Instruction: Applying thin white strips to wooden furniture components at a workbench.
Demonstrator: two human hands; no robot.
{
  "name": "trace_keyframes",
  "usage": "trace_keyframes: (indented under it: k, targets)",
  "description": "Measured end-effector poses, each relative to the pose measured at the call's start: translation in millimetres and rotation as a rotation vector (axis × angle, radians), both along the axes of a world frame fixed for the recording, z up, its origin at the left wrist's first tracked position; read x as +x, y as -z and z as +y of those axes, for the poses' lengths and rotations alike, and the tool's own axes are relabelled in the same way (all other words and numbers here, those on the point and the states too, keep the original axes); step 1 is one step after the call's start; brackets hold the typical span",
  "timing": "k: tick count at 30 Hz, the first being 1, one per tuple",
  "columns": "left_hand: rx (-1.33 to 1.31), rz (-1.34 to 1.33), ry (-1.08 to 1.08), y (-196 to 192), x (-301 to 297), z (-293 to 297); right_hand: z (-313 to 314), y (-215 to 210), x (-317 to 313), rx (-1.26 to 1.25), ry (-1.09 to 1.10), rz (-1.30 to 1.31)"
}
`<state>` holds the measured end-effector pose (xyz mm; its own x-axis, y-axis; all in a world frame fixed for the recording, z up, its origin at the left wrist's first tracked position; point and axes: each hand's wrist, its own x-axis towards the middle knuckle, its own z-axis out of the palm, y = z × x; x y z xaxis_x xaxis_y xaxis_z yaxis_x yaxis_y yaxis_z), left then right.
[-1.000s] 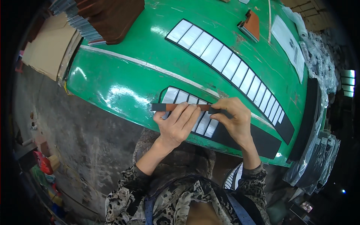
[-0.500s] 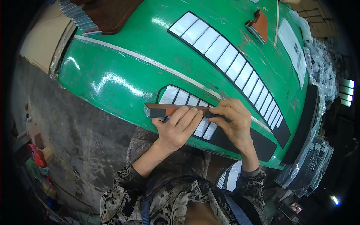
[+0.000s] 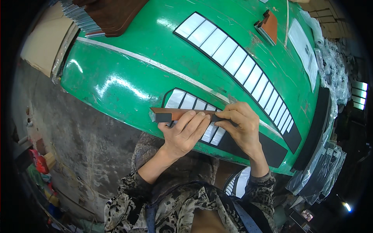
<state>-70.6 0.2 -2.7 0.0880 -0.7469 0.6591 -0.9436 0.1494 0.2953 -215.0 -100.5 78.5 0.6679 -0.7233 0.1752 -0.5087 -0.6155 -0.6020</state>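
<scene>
My left hand (image 3: 180, 136) is wrapped round a brown panel-like piece (image 3: 179, 112), held edge-on over the table's near edge. A black foam-like block (image 3: 163, 117) sits at the left end of its edge. At the right end, the thumb and fingers of my right hand (image 3: 244, 128) are pinched on a small black foam-like pad (image 3: 219, 118), which touches the brown piece. Below both hands lies a black sheet (image 3: 254, 149) with white rectangular stickers (image 3: 188, 101) in a row, partly hidden by the hands and the piece.
On the green tabletop (image 3: 116, 73) lies a longer curved black sheet with white stickers (image 3: 227, 54). A similar brown piece (image 3: 268, 28) rests at the far right, and brown pieces (image 3: 112, 17) are stacked far left. Plastic-wrapped goods (image 3: 332, 70) line the right side.
Almost nothing differs. My right hand has shifted very slightly to the left, still pinching the black pad at the end of the brown piece.
</scene>
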Motion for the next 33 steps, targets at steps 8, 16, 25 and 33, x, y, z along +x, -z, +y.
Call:
trace_keyframes:
  k: [8, 16, 25, 33]
  targets:
    - [-0.008, -0.012, 0.01, 1, 1, 0, -3, 6, -2, 0.112, 0.004, -0.05]
    - [-0.025, -0.017, 0.0, 1, 1, -3, 9, 15, -11, 0.091, 0.091, -0.125]
    - [-0.005, -0.045, -0.014, -2, 0, -5, 19, 26, -18, 0.0, 0.155, -0.137]
    - [-0.017, -0.043, 0.0, -2, 1, -5, 19, 36, -16, -0.08, 0.149, -0.166]
